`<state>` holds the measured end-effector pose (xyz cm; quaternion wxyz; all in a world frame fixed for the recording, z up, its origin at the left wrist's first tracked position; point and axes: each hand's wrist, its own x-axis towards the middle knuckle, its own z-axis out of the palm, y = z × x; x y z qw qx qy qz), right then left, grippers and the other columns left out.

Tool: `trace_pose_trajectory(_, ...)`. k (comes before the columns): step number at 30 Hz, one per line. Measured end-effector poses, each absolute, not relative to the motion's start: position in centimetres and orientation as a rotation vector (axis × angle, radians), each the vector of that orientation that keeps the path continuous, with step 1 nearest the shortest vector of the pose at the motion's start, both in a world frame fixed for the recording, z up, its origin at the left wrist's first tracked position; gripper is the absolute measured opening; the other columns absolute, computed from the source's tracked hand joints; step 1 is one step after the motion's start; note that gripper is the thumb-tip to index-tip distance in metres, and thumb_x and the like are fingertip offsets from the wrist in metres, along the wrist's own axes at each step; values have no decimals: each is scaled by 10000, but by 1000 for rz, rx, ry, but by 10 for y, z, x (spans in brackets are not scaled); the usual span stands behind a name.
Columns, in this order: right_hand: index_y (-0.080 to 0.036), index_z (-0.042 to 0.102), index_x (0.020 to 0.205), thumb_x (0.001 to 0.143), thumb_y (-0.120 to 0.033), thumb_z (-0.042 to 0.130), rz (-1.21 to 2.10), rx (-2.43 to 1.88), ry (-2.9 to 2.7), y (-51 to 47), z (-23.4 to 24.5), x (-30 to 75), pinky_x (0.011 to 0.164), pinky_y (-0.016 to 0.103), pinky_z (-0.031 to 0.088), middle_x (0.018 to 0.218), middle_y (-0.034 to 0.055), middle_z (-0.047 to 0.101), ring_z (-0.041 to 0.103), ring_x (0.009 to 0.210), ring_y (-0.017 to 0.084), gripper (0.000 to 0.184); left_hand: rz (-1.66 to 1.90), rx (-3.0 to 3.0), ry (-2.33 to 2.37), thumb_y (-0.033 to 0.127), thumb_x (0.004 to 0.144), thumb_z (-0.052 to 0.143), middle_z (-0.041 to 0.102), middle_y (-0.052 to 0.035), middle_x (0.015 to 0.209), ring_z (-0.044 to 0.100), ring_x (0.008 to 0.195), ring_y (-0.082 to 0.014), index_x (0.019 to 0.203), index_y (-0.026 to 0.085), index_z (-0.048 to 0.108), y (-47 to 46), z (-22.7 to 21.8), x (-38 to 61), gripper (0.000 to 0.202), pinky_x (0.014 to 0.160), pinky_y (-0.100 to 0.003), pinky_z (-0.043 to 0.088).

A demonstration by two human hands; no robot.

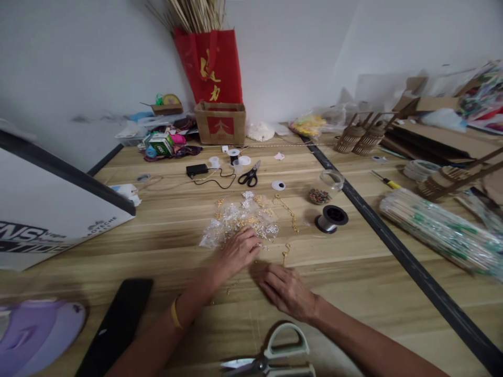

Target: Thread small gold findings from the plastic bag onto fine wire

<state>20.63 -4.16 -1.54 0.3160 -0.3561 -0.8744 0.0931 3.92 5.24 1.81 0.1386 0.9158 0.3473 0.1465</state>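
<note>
My left hand (239,252) rests on the near edge of a clear plastic bag (239,220) full of small gold findings, its fingers curled into the bag's contents. My right hand (286,290) lies palm down on the wooden table (353,272) just below it, fingers bent toward the left hand. A short gold chain piece (285,253) lies right of my hands. A longer gold chain (288,212) lies by the bag. What the fingertips pinch is too small to make out.
A wire spool (331,218), a dish of beads (319,196), black scissors (250,175), a black adapter with cord (197,169), a brown carton (220,122) and red bag (210,65) sit farther back. Grey scissors (271,356), a black phone (118,324), a white box (47,209) and wrapped sticks (440,230) surround me.
</note>
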Motion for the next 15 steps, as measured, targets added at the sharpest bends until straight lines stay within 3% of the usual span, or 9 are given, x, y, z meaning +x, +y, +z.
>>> trace_pose_trajectory(10, -157, 537, 927, 917, -146, 435, 212, -850, -2304, -42, -12, 206, 643, 241, 463, 821, 52, 591, 554, 749, 142, 103, 333, 2823, 836, 144, 900, 461, 581, -44, 822, 514, 867, -177, 756, 152, 612, 54, 10, 53, 209, 855, -319, 431)
trace_pose_trajectory(15, -161, 535, 929, 914, -150, 443, 221, -840, -2312, -42, -12, 206, 653, 242, 469, 825, 54, 590, 562, 757, 142, 94, 374, 2844, 867, 142, 883, 490, 602, -62, 938, 521, 940, -186, 869, 148, 624, 52, 16, 56, 135, 895, -330, 432)
